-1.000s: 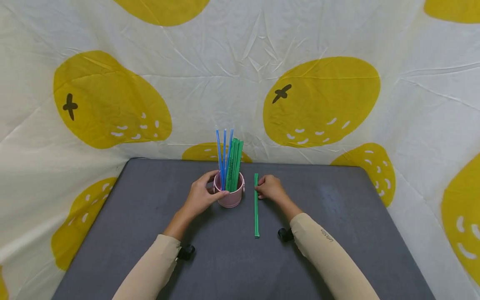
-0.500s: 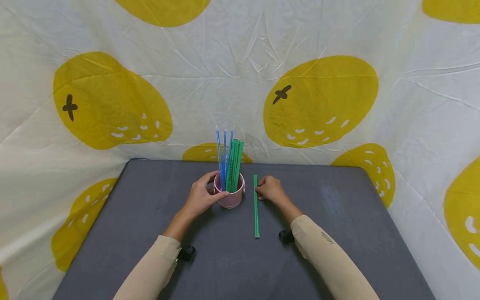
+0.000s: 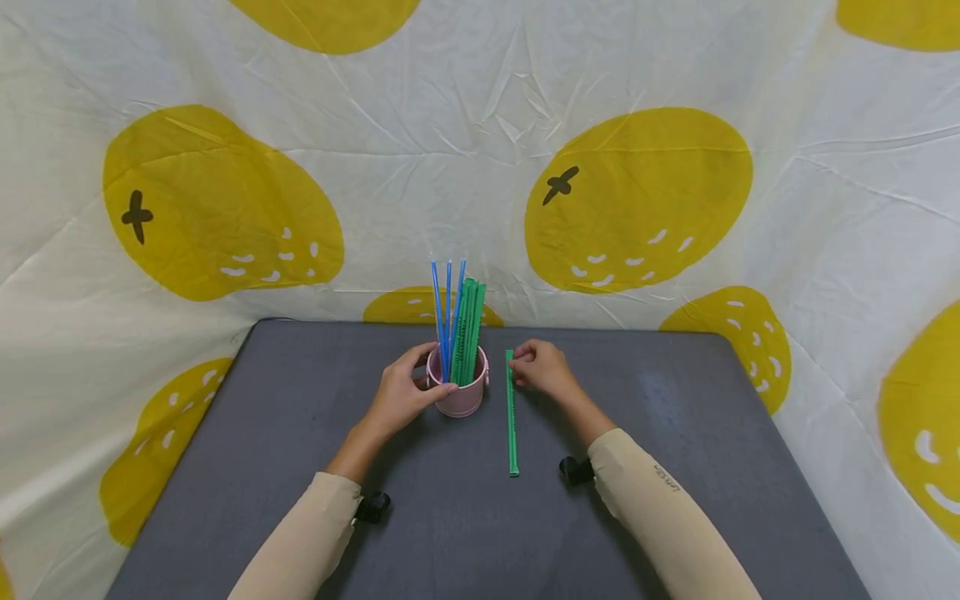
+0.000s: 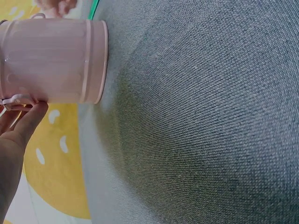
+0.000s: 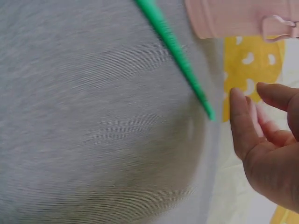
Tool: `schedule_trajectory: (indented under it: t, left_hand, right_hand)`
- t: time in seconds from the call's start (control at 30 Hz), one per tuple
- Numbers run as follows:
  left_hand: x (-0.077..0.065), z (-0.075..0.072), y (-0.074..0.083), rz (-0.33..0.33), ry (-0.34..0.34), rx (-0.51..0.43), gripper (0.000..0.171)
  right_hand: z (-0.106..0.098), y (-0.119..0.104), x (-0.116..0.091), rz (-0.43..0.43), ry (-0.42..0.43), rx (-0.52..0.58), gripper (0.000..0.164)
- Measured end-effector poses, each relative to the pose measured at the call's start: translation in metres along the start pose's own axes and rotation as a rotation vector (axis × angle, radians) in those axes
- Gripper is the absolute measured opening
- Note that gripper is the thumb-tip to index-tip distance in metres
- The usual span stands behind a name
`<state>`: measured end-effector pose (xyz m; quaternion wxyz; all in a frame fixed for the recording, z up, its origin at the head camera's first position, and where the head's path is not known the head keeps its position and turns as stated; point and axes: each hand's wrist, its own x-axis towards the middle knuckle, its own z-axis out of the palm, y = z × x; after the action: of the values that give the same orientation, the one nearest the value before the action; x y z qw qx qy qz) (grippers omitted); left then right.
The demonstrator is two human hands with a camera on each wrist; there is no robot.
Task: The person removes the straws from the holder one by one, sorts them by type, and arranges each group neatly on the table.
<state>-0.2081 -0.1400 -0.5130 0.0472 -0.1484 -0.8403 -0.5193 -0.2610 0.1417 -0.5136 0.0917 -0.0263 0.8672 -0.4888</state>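
A small pink bucket stands upright on the table. Several green paper-wrapped straws and 3 blue straws stick up out of it. My left hand grips the bucket's left side, thumb at the near rim and fingers curled round behind; the left wrist view shows fingertips by its handle mount. Right of the bucket, a single green wrapped straw lies on the table, pointing away from me. My right hand hovers just beside its far end, thumb and fingers apart, with nothing between them.
The dark grey table ends at a far edge just behind the bucket. A white cloth with yellow fruit prints hangs behind and at both sides. Each wrist wears a small black camera.
My right hand has come off the lone green straw and lifted slightly, its fingers opening. That straw's far end has shifted slightly left. The left hand and bucket have stayed put.
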Motion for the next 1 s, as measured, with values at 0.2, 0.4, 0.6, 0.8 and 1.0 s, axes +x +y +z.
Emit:
schedule_trajectory:
  t: [0.2, 0.4, 0.6, 0.8, 1.0]
  left_hand:
    - [0.001, 0.000, 0.001, 0.012, 0.005, 0.002, 0.079]
    - [0.000, 0.000, 0.001, 0.025, 0.023, 0.026, 0.078]
    - [0.000, -0.001, 0.002, 0.032, 0.023, 0.020, 0.077]
    - [0.000, 0.001, 0.001, 0.039, 0.015, 0.010, 0.078]
    - [-0.002, 0.002, 0.000, 0.036, 0.015, -0.006, 0.077]
  right_hand:
    - [-0.007, -0.021, 0.005, -0.102, 0.007, 0.074, 0.026]
    - [-0.003, -0.039, 0.010, -0.198, -0.006, 0.218, 0.030]
    - [0.004, -0.056, 0.010, -0.257, -0.032, 0.319, 0.037]
    - [0.009, -0.065, 0.011, -0.277, 0.008, 0.288, 0.036]
    - [0.015, -0.068, 0.012, -0.294, 0.003, 0.265, 0.033]
